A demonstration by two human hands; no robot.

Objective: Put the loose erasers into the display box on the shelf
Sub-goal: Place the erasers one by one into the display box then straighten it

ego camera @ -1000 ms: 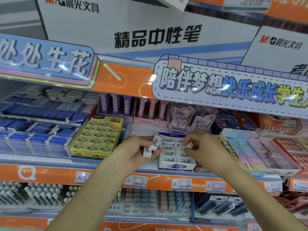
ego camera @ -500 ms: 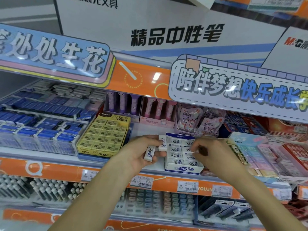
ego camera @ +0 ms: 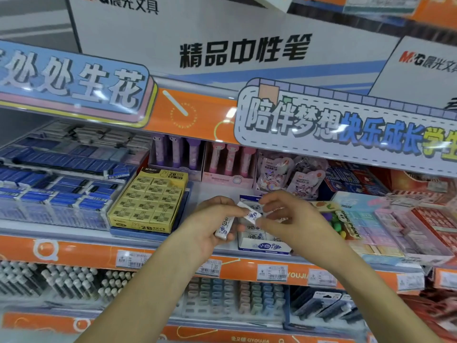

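Observation:
The white and blue display box stands on the middle shelf, packed with white erasers, partly hidden behind both hands. My left hand holds one white eraser upright against its palm. A second white eraser is pinched between my left thumb and the fingers of my right hand, just above the front of the box. Both hands touch this eraser.
A yellow box of 2B erasers sits left of the display box. Blue eraser trays fill the far left. Pastel and red eraser boxes crowd the right. Pink and purple pen boxes stand behind. Orange shelf edge carries price tags.
My right hand has lifted off the box and come left to meet my left hand, closing on the upper eraser there. The view has shifted left.

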